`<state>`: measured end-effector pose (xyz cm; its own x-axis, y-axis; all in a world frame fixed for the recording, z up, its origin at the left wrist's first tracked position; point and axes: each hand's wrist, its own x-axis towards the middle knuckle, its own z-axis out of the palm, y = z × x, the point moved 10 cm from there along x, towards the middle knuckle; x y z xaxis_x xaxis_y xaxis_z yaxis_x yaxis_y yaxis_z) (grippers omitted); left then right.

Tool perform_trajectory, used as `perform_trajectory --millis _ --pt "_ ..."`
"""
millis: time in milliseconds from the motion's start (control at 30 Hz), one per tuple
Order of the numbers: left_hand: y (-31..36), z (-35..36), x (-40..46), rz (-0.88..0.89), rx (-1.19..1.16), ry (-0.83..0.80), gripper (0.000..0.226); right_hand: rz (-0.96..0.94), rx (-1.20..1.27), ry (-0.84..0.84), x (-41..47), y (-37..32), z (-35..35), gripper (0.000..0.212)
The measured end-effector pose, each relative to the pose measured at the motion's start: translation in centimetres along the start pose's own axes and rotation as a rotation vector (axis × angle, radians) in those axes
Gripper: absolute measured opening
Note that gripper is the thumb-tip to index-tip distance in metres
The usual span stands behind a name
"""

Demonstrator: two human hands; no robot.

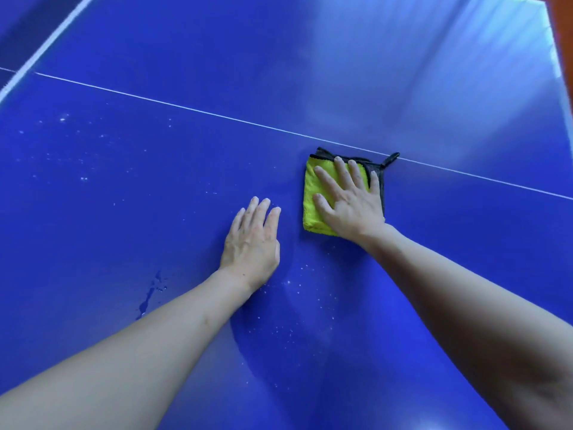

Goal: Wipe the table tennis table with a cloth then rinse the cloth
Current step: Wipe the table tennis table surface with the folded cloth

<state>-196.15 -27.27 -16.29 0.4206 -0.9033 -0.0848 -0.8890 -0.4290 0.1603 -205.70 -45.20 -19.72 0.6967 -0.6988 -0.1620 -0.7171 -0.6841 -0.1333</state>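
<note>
Blue table tennis table [155, 212] under both hands, cloth pinned flat by the right one

Right hand [348, 203] lies palm-down with straight, spread fingers pressing on the folded yellow cloth [313, 193], gripping nothing; the cloth's grey edge and small loop stick out beyond the fingertips, just touching the thin white centre line [186, 107]. Left hand [252, 243] rests flat and relaxed on the bare surface just beside the cloth, holding nothing. White specks [62, 119] and a small wet streak [148, 296] lie to the left of that hand
</note>
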Motion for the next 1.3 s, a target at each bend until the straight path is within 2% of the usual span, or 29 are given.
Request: perform_trajectory --millis 233,533,667,767,900,1033,1167,1300 --pt "10.6 0.9 -1.1 0.080 0.035 -0.020 0.060 0.097 0.030 0.016 -6.5 12.0 -0.8 0.067" --pt "30.8 4.4 -2.1 0.223 0.002 -0.038 0.060 0.296 0.049 0.030 -17.0 31.9 -1.7 0.066" --pt "38.5 6.2 -2.1 0.266 0.018 -0.057 0.061 0.356 0.051 0.046 -20.7 36.8 -1.6 0.066" --pt "41.4 7.1 -2.8 0.275 -0.001 -0.086 0.061 0.402 0.065 0.060 -23.0 38.0 -1.4 0.066" --pt "41.7 7.5 -4.1 0.294 -0.018 -0.100 0.061 0.469 0.085 0.050 -25.0 37.3 -0.9 0.065" --pt "38.9 7.0 -4.7 0.297 -0.026 -0.092 0.061 0.541 0.117 0.030 -25.1 36.1 -0.3 0.063" --pt "33.6 6.0 -4.5 0.291 -0.043 -0.059 0.060 0.570 0.127 0.008 -24.4 33.7 0.0 0.063" --pt "26.2 4.8 -4.5 0.249 -0.038 -0.035 0.059 0.509 0.095 -0.003 -21.6 26.6 0.4 0.062"
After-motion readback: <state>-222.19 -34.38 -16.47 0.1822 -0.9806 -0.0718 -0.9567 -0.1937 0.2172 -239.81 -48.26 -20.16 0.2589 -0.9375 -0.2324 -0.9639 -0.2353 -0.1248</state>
